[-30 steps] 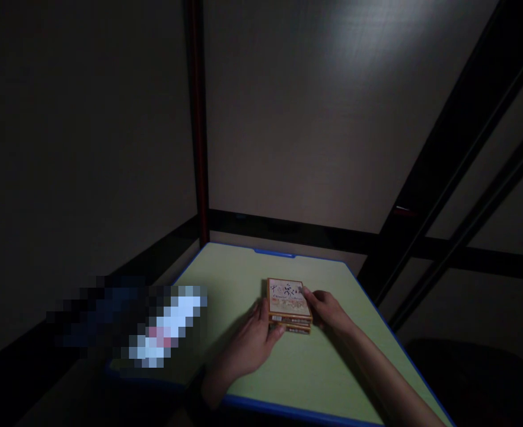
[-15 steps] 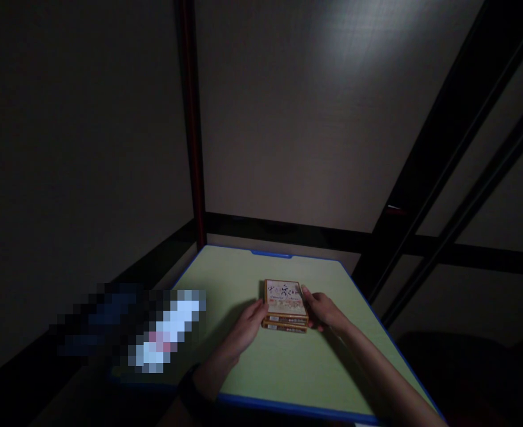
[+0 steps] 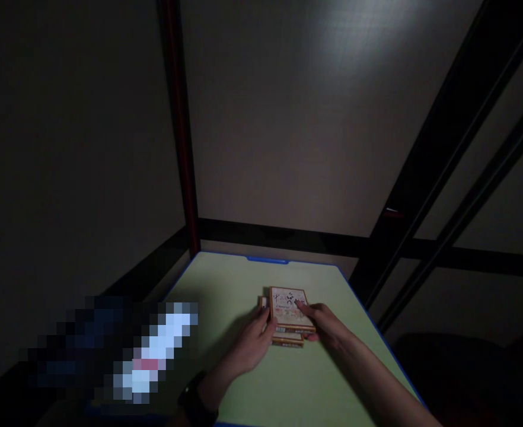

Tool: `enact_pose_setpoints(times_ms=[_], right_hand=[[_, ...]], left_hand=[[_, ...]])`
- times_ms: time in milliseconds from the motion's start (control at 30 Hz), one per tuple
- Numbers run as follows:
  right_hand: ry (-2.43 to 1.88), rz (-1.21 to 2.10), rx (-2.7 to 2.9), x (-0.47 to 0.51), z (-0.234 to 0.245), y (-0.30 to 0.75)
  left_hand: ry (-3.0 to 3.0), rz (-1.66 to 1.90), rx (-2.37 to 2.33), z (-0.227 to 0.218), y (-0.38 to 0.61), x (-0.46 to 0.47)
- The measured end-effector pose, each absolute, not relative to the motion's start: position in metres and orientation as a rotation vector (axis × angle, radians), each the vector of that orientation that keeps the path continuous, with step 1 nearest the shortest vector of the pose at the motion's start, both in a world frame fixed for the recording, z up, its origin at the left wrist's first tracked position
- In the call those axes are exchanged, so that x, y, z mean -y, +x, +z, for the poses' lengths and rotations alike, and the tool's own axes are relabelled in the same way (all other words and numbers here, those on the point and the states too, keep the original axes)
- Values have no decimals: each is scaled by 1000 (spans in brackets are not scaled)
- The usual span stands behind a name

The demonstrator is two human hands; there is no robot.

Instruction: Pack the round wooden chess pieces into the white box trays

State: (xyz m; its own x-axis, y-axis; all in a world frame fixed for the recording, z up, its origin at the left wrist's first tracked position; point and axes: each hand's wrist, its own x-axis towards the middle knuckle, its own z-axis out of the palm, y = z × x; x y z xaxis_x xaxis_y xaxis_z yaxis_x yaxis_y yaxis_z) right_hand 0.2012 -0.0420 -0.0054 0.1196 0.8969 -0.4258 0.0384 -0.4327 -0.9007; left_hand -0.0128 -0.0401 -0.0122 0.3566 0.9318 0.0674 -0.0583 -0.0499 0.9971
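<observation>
Two flat, nearly square boxes lie stacked near the middle of the green table (image 3: 226, 284), which has a blue rim. The top box (image 3: 290, 308) shows its pale printed face upward, with large dark brush characters; the light is too dim to read them. Small labels on the near edges are also unreadable. This box sits a little to the right of the lower box (image 3: 288, 340) and farther back, and neither shows a clear long axis. The left hand (image 3: 252, 347) has its fingers together against the left side of the stack; I cannot tell if they grip. The right hand (image 3: 326, 323) has its fingers clamped on the right edge of the top box.
</observation>
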Motion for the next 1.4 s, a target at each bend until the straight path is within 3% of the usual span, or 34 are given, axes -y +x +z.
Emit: enact_pose_setpoints(times_ms=[267,433,633,767,933,1100,1400], right_hand=[[-1506,1373,751,39,17,200],[-1438,1371,786,23,51,174],[-1536,1280,894,0,57,130],[-1656,1131,1289,-13,55,131],[-1739,588,1692,-6,52,161],[-1364,672,2290,26,27,180],[-1504,541,2556,51,11,176]], left_hand=[[890,1089,-879,-6,-4,10],[397,1012,-520,12,8,-9],[259,1033,-159,5,1,-26],[293,1043,-83,-6,-12,-34],[364,1074,-44,-5,-26,-40],[334,1141,-35,-4,-37,-46],[289,1151,-107,-13,-41,-52]])
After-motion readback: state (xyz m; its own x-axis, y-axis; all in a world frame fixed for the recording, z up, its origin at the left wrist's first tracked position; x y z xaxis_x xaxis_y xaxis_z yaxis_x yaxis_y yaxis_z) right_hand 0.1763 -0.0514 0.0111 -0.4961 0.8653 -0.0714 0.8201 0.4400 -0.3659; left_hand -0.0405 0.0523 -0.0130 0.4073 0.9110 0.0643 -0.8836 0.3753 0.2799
